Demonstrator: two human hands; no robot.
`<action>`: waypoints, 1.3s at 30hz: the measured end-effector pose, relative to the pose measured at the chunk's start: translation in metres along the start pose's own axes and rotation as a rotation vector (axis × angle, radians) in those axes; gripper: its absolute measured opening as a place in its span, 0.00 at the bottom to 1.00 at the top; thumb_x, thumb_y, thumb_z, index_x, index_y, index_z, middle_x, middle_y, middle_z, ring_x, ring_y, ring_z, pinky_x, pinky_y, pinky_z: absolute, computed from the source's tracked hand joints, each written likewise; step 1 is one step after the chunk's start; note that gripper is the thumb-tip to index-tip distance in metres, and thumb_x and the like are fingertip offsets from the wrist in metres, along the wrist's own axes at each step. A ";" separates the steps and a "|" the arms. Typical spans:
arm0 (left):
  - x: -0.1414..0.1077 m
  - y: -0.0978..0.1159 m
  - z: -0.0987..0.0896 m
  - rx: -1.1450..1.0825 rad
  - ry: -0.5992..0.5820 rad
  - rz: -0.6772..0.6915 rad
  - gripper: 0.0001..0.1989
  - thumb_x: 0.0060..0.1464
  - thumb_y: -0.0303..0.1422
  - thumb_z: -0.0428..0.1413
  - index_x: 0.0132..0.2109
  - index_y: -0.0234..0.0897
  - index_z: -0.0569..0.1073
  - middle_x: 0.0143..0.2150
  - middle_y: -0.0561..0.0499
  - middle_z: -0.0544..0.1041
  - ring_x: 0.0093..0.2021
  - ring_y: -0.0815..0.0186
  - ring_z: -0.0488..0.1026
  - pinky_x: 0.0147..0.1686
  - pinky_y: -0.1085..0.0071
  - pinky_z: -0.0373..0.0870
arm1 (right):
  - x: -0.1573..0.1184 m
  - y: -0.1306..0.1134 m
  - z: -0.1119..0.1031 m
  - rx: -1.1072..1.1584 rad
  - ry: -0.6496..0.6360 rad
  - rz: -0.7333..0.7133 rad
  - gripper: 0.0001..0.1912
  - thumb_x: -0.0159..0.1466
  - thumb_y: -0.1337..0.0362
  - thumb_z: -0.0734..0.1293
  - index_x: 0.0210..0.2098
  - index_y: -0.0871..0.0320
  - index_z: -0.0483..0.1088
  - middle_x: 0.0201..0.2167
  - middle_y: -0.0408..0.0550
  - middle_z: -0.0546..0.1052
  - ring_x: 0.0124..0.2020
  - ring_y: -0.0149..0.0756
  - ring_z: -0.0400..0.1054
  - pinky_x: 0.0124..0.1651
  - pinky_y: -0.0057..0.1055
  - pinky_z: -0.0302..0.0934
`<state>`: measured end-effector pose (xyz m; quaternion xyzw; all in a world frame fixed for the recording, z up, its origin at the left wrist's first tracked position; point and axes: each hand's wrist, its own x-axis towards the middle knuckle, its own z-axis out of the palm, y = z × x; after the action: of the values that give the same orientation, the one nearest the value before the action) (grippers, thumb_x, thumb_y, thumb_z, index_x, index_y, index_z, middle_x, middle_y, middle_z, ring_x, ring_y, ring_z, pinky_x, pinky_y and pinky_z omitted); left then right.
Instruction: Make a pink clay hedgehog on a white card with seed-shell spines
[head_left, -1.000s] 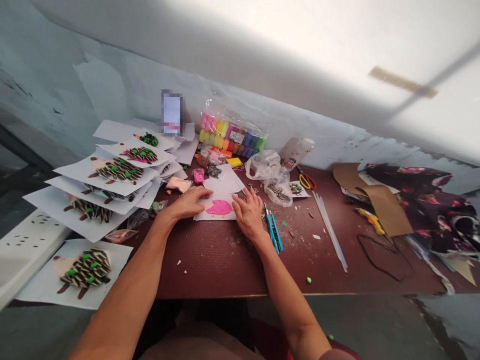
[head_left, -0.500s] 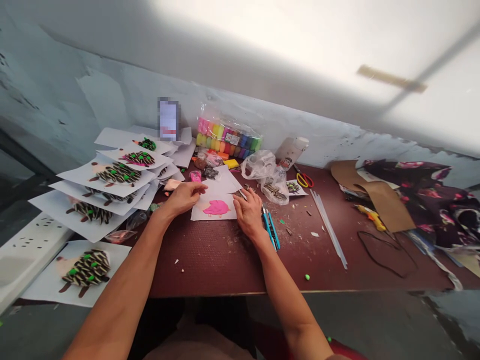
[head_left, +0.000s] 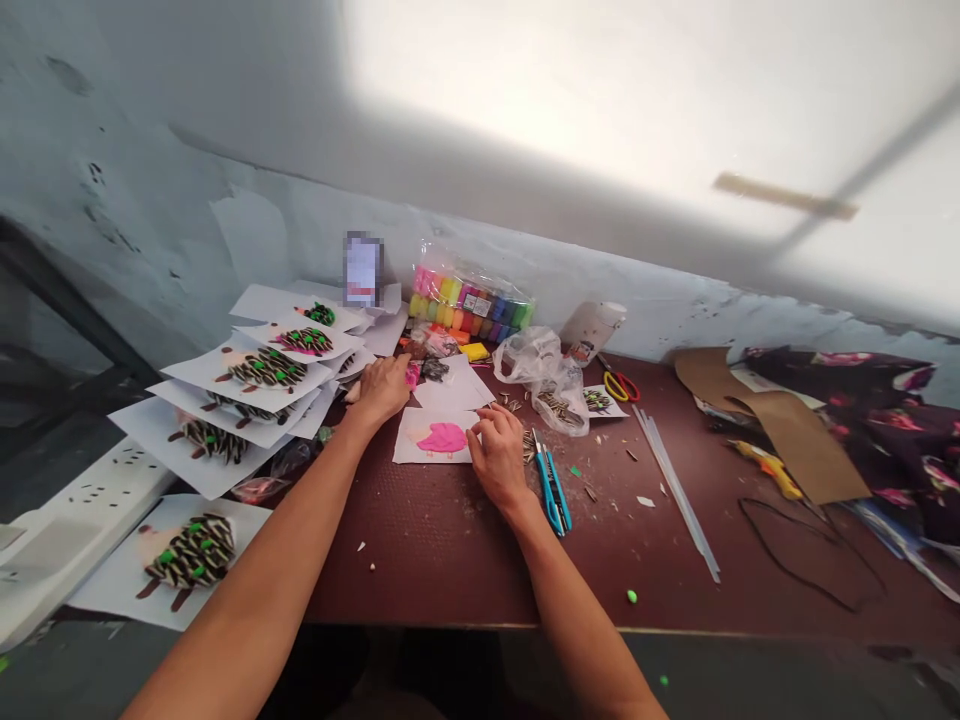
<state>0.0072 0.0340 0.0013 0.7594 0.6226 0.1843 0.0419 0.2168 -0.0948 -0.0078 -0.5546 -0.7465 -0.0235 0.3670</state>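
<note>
With the card (head_left: pixel 409 450) as the clock's centre and 12 pointing away from the person, it lies flat on the dark red surface (head_left: pixel 420 560), bearing a raised pink shape (head_left: pixel 442 438) with a pale pointed end towards 9 o'clock. The right hand (head_left: pixel 501 455) is at 3 o'clock, touching the card's edge, its fingers curved and slightly apart. The left hand (head_left: pixel 384 388) reaches to 10 o'clock, just beside a small pink packet (head_left: pixel 412 374); its fingers are bent over a pale lump (head_left: pixel 352 393), and whether they close on it cannot be told.

White paper (head_left: pixel 456 386) lies at 12 to 1 o'clock, beyond it a yellow packet (head_left: pixel 474 352) and a bagged set of coloured clay (head_left: pixel 469 305). A screen device (head_left: pixel 364 275), blurred out, stands at 11. Stacked sheets (head_left: pixel 225 372) with seed-covered hedgehog figures spread at 10, and a white power strip (head_left: pixel 82 525) lies at 8. At 2 are a clear plastic bag (head_left: pixel 559 385), a white bottle (head_left: pixel 598 330) and red-and-yellow scissors (head_left: pixel 621 386). The blue-handled tool (head_left: pixel 553 495) lies at 4, near the right hand; clear sticks (head_left: pixel 675 490) and a yellow glue gun (head_left: pixel 769 467) lie farther out towards 3 to 4.
</note>
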 end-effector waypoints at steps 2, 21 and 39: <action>0.003 -0.001 0.001 -0.106 0.047 -0.004 0.21 0.54 0.25 0.54 0.55 0.35 0.75 0.48 0.38 0.80 0.50 0.48 0.77 0.52 0.57 0.70 | 0.000 0.000 0.001 0.010 -0.006 0.000 0.07 0.69 0.66 0.65 0.34 0.55 0.74 0.48 0.53 0.78 0.61 0.47 0.65 0.62 0.48 0.58; -0.036 0.013 -0.021 -1.426 -0.407 0.104 0.33 0.45 0.40 0.69 0.57 0.33 0.73 0.34 0.52 0.79 0.34 0.65 0.77 0.38 0.67 0.74 | 0.058 -0.017 0.014 0.743 -0.054 0.432 0.18 0.63 0.47 0.68 0.33 0.57 0.76 0.28 0.45 0.79 0.30 0.34 0.70 0.35 0.29 0.65; -0.033 0.011 -0.016 -1.360 -0.359 0.029 0.18 0.42 0.41 0.70 0.36 0.33 0.78 0.33 0.49 0.80 0.32 0.66 0.76 0.35 0.68 0.76 | 0.037 -0.017 0.019 0.692 0.098 0.449 0.11 0.60 0.56 0.72 0.28 0.56 0.74 0.42 0.51 0.81 0.45 0.41 0.74 0.51 0.37 0.66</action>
<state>0.0064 -0.0032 0.0121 0.5917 0.3423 0.4050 0.6072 0.1883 -0.0631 0.0057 -0.5456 -0.5525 0.2830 0.5630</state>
